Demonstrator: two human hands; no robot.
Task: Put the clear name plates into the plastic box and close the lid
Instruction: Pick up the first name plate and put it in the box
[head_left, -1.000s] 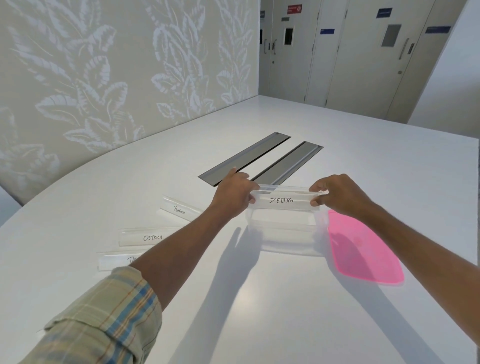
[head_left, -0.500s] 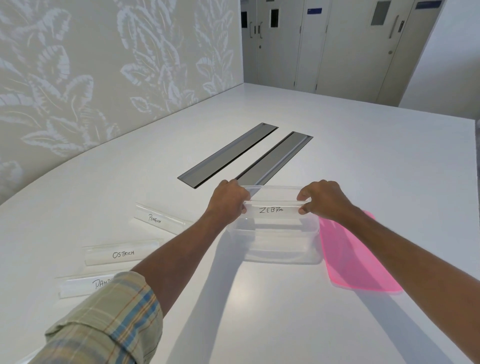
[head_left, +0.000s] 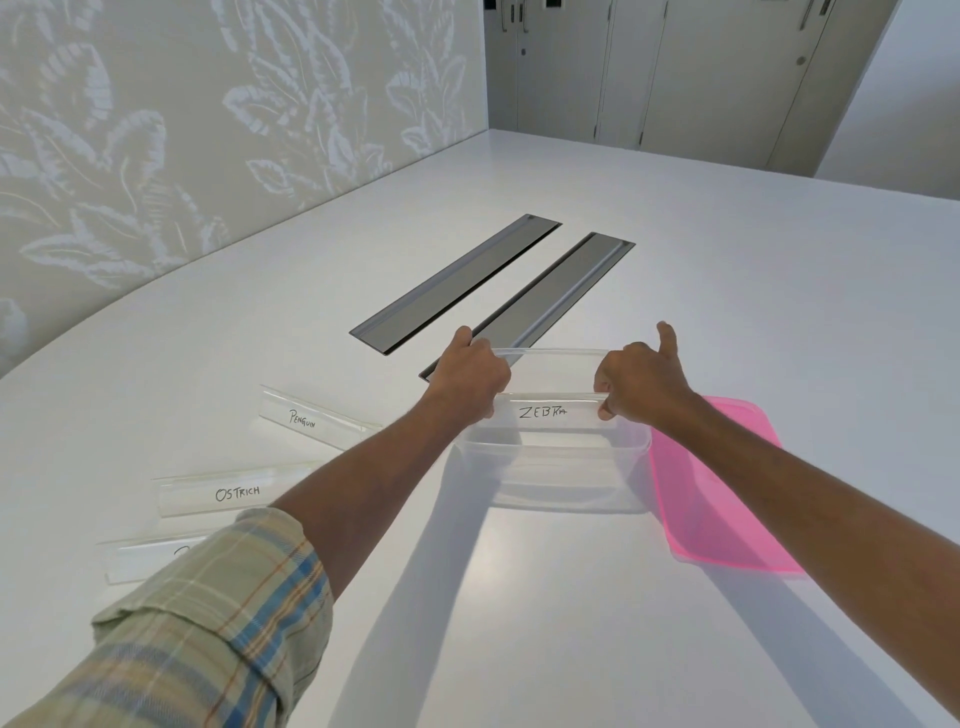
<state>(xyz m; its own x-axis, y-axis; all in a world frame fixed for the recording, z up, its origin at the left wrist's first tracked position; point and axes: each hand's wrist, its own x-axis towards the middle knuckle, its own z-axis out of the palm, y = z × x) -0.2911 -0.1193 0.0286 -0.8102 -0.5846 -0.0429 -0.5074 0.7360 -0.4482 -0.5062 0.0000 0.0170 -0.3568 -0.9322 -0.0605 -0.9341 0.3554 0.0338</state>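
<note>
A clear plastic box stands open on the white table. Over its mouth I hold a clear name plate marked ZEBRA, my left hand shut on its left end and my right hand on its right end, thumb raised. The pink lid lies flat just right of the box. Left of the box lie three more clear name plates: PENGUIN, OSTRICH, and one partly hidden by my left sleeve.
Two grey recessed cable flaps are set in the white table just behind the box. A leaf-patterned wall runs along the left, and doors stand beyond the far edge.
The ZEBRA plate has sunk a little toward the box opening, still held at both ends. My right thumb has lifted. The view has tilted downward.
</note>
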